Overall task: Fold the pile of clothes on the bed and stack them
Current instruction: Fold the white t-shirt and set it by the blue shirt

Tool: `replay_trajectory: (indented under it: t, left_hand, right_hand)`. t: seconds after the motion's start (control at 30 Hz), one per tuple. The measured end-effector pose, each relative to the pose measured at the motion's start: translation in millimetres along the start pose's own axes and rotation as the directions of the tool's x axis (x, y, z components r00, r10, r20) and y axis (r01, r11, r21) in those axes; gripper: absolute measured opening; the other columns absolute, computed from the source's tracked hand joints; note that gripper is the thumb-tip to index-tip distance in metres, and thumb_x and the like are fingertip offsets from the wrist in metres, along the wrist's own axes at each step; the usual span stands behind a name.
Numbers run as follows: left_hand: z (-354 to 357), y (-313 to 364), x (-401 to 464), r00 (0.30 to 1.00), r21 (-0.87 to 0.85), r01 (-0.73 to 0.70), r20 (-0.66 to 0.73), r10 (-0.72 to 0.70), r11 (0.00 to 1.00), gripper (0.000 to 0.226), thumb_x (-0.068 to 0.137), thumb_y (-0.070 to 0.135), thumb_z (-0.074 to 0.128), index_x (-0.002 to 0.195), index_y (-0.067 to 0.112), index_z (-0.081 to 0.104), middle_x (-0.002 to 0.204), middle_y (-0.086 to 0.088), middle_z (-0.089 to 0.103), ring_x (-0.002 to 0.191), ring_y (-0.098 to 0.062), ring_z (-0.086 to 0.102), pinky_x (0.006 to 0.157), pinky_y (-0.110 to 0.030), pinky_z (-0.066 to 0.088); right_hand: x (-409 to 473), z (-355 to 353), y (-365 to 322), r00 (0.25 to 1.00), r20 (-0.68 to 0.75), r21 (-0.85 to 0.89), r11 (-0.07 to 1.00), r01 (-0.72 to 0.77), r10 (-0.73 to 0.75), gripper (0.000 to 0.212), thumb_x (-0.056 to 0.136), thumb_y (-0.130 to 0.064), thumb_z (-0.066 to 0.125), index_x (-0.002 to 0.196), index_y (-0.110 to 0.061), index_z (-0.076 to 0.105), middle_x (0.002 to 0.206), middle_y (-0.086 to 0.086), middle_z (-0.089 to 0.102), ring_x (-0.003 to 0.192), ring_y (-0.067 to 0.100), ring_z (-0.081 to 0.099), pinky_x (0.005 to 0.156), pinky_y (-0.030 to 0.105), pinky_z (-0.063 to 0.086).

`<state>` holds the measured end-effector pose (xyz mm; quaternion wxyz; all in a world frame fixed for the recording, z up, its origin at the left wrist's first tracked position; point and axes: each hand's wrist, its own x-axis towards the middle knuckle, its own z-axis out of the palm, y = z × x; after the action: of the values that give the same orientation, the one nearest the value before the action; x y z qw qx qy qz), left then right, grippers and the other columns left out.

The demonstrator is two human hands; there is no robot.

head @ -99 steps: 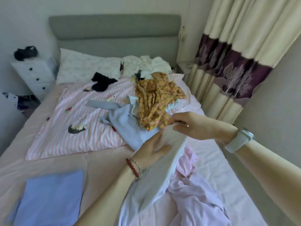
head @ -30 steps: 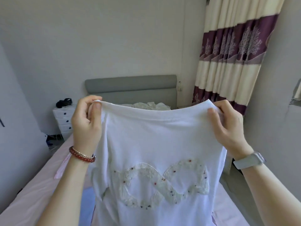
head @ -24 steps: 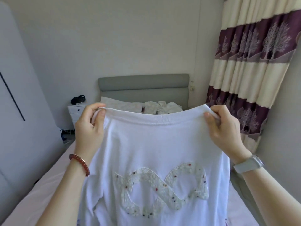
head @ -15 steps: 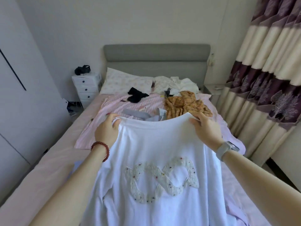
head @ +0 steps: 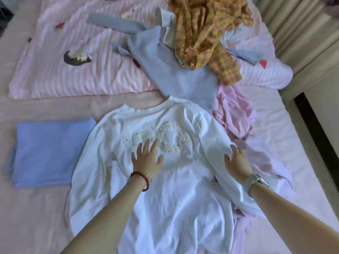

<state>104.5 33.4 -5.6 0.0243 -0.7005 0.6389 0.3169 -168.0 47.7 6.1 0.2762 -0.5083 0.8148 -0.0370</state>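
Two flat, spread hands, left hand point(head: 147, 158) and right hand point(head: 237, 161), press the white shirt point(head: 165, 180) spread on the near bed point(head: 45, 208); its right side lies on lumpy pink clothes point(head: 236, 114), so folds may bunch.

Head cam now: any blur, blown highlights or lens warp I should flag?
Head view: soft all over, fine detail smeared, clearest on the trim of the white shirt. The shirt is bright yet keeps its creases, so it is not fully blown out. Light is even, with faint shadows under the left hand and right hand. Wide-angle warp bends the bed edge at right.
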Motion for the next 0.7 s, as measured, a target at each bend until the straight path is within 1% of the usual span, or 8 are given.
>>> replay_trajectory:
  t: [0.13, 0.2, 0.23, 0.37, 0.47, 0.53, 0.6, 0.7]
  left_hand:
    - [62, 2, 8, 0.968, 0.008, -0.010, 0.251, 0.008, 1.000, 0.059, 0.095, 0.050, 0.031, 0.146, 0.041, 0.002, 0.156, 0.006, -0.015, 0.143, -0.025, -0.014, 0.111, -0.055, 0.010]
    - [83, -2, 14, 0.954, 0.025, 0.027, 0.299, -0.033, 0.999, 0.056, 0.093, 0.055, 0.031, 0.144, 0.042, 0.011, 0.155, 0.008, -0.017, 0.141, -0.025, -0.018, 0.108, -0.056, 0.013]
    - [89, -3, 16, 0.954, 0.032, 0.046, 0.296, -0.053, 0.998, 0.054, 0.093, 0.055, 0.032, 0.142, 0.042, 0.016, 0.154, 0.009, -0.016, 0.141, -0.024, -0.018, 0.108, -0.057, 0.013]
    - [88, 14, 19, 0.978, -0.067, 0.169, 0.132, -0.159, 0.983, 0.044, 0.094, 0.043, 0.039, 0.137, 0.032, 0.037, 0.155, 0.007, 0.007, 0.143, -0.023, -0.003, 0.110, -0.054, 0.011]
    - [80, 43, 21, 0.984, -0.176, 0.144, -0.077, -0.159, 0.974, 0.041, 0.093, 0.030, 0.047, 0.132, 0.019, 0.044, 0.151, -0.002, 0.026, 0.141, -0.024, 0.013, 0.112, -0.050, 0.014]
    - [77, 68, 23, 0.980, -0.245, 0.026, -0.187, -0.074, 0.969, 0.045, 0.090, 0.030, 0.048, 0.132, 0.014, 0.045, 0.149, -0.008, 0.028, 0.140, -0.026, 0.018, 0.112, -0.048, 0.017]
    - [74, 96, 25, 0.965, -0.280, -0.135, -0.255, 0.062, 0.951, 0.057, 0.083, 0.042, 0.038, 0.131, 0.011, 0.046, 0.145, -0.011, 0.034, 0.138, -0.029, 0.024, 0.111, -0.045, 0.023]
    - [81, 134, 32, 0.947, -0.264, -0.269, -0.247, 0.204, 0.926, 0.063, 0.082, 0.043, 0.035, 0.136, 0.012, 0.041, 0.147, -0.010, 0.032, 0.138, -0.026, 0.023, 0.111, -0.036, 0.021]
  right_hand:
    - [8, 22, 31, 0.986, 0.042, 0.022, 0.987, -0.160, 0.159, 0.034, 0.090, -0.014, 0.048, 0.121, -0.001, 0.049, 0.117, 0.026, 0.052, 0.114, 0.041, 0.045, 0.091, 0.043, 0.035]
    - [13, 25, 31, 0.990, 0.083, -0.023, 0.993, -0.113, 0.115, 0.013, 0.091, -0.017, 0.046, 0.090, -0.007, 0.054, 0.095, 0.021, 0.059, 0.100, 0.038, 0.055, 0.079, 0.040, 0.039]
    - [17, 24, 30, 0.993, 0.089, 0.005, 0.997, -0.079, 0.078, 0.017, 0.092, -0.016, 0.044, 0.078, -0.008, 0.048, 0.083, 0.018, 0.058, 0.090, 0.035, 0.056, 0.071, 0.036, 0.037]
    - [33, -14, 30, 0.998, -0.063, 0.384, 0.923, 0.026, -0.002, 0.034, 0.097, -0.015, 0.040, 0.063, -0.018, 0.034, 0.058, -0.002, 0.038, 0.056, 0.012, 0.038, 0.053, 0.029, 0.024]
    - [57, -77, 28, 0.982, -0.156, 0.686, 0.727, 0.032, 0.103, 0.035, 0.094, -0.017, 0.049, 0.059, -0.018, 0.044, 0.048, -0.009, 0.039, 0.044, 0.001, 0.033, 0.045, 0.025, 0.029]
    - [76, -114, 28, 0.970, -0.182, 0.826, 0.560, 0.063, 0.160, 0.026, 0.091, -0.018, 0.053, 0.065, -0.018, 0.055, 0.047, -0.014, 0.046, 0.046, 0.001, 0.040, 0.047, 0.019, 0.035]
    - [88, -127, 39, 0.978, -0.197, 0.736, 0.669, 0.099, 0.072, 0.014, 0.091, -0.016, 0.053, 0.086, -0.015, 0.065, 0.067, -0.010, 0.058, 0.056, -0.001, 0.049, 0.054, 0.014, 0.040]
    - [85, -105, 72, 0.995, 0.025, 0.500, 0.863, 0.074, -0.100, 0.031, 0.096, -0.013, 0.048, 0.126, -0.008, 0.052, 0.099, 0.005, 0.058, 0.072, -0.008, 0.055, 0.060, 0.006, 0.039]
